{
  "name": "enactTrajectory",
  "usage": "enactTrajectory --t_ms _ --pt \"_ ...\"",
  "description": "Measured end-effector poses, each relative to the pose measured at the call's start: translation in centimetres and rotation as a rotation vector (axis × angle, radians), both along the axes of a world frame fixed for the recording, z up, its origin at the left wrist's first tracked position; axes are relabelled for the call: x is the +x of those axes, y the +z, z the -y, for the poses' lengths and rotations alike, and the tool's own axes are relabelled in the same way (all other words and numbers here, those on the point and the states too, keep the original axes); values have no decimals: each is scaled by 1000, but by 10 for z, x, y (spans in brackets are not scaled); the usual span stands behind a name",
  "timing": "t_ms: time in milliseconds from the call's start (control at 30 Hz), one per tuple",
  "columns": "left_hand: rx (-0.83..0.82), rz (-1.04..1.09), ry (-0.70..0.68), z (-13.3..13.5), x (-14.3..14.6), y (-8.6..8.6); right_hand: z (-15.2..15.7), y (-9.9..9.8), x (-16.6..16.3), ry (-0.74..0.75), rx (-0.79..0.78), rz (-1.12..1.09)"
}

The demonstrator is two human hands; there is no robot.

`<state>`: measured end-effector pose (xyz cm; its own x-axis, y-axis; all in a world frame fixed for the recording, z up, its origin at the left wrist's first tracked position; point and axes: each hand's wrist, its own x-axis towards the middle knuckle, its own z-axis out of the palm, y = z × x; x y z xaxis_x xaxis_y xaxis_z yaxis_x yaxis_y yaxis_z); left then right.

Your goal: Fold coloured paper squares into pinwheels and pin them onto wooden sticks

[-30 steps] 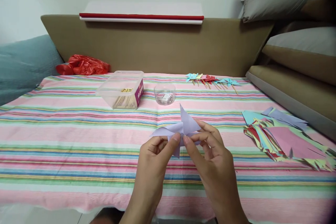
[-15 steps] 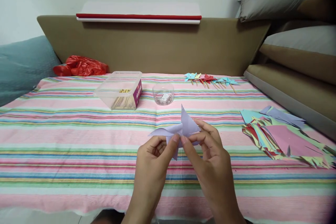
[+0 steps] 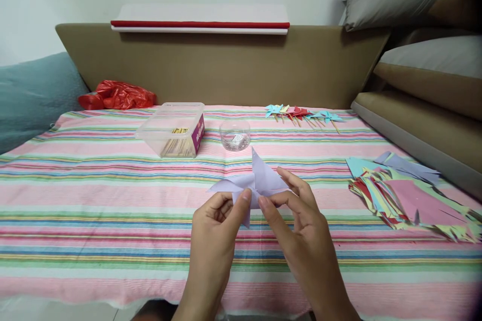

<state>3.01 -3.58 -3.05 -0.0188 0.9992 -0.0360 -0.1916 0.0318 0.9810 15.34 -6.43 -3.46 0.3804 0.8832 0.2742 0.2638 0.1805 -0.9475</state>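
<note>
A lavender paper pinwheel (image 3: 263, 176) is held up above the striped cloth, its blades folded in toward the centre. My left hand (image 3: 216, 225) pinches it near the middle, thumb on the front and curled fingers behind. On the other side, my right hand (image 3: 301, 215) grips the lower right part between thumb and index finger, with its other fingers bent behind a blade. No stick shows on this pinwheel. Beyond my hands stands a clear round tub (image 3: 235, 136) with small shiny items and a white label inside.
A clear plastic box (image 3: 150, 133) of thin wooden sticks lies back left, near a red plastic bag (image 3: 126, 95). Several pinwheels on sticks (image 3: 301, 113) lie at the back. Cut coloured paper (image 3: 422, 203) is piled at right, beside stacked cushions (image 3: 433, 105).
The pinwheel has shifted slightly left with my left hand. My thumbs have moved apart, and my right thumb is now off the pinwheel's centre, nearer its lower right edge.
</note>
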Motion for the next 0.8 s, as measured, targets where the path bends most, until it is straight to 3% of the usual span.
enactTrajectory --t_ms 133,267,433,533,800 --pt "65 -132 10 -2 -5 8 0 1 2 -17 -1 -103" --pt "107 -221 -155 -4 -12 14 0 7 12 -42 -42 -316" --pt "59 -239 -333 -6 -19 11 3 17 29 245 -212 -368" --pt "17 -292 -401 -6 -21 9 6 20 33 316 -283 -367" --pt "50 -382 -467 -7 -20 13 7 16 35 308 -377 -221"
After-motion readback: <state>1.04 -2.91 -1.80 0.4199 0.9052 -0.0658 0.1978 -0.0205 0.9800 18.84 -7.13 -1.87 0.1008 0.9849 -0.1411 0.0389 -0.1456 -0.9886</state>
